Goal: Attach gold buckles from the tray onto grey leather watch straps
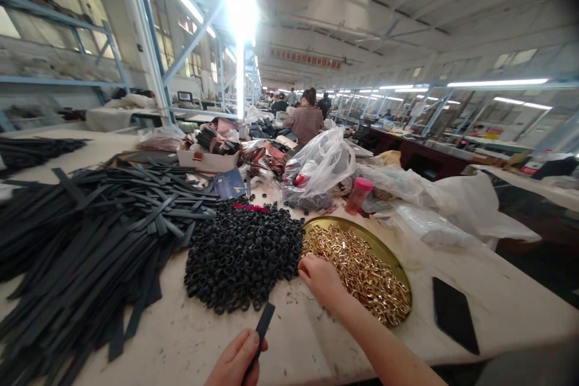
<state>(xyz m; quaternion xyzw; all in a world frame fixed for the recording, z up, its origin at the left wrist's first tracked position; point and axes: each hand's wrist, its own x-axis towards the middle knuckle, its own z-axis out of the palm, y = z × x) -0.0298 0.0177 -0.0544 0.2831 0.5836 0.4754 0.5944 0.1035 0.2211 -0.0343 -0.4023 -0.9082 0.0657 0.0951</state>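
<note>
My left hand (238, 357) is closed around a flat black strap (265, 321), whose free end points up and away from me. At the left edge of a round golden tray (402, 277), my right hand (320, 277) has its fingers bent together; whatever is at the fingertips is too small to make out. Many small gold metal fittings (362, 271) fill the tray. Just left of that hand lies a heap of small black loops (244, 253). Farther left, a large pile of black straps (99, 247) spreads across the table.
A black phone-like slab (455, 313) lies right of the tray. Behind the tray stand a pink-capped jar (359, 195) and a clear plastic bag (323, 160). A white box (208, 160) sits behind the loops. A person (306, 117) sits farther back.
</note>
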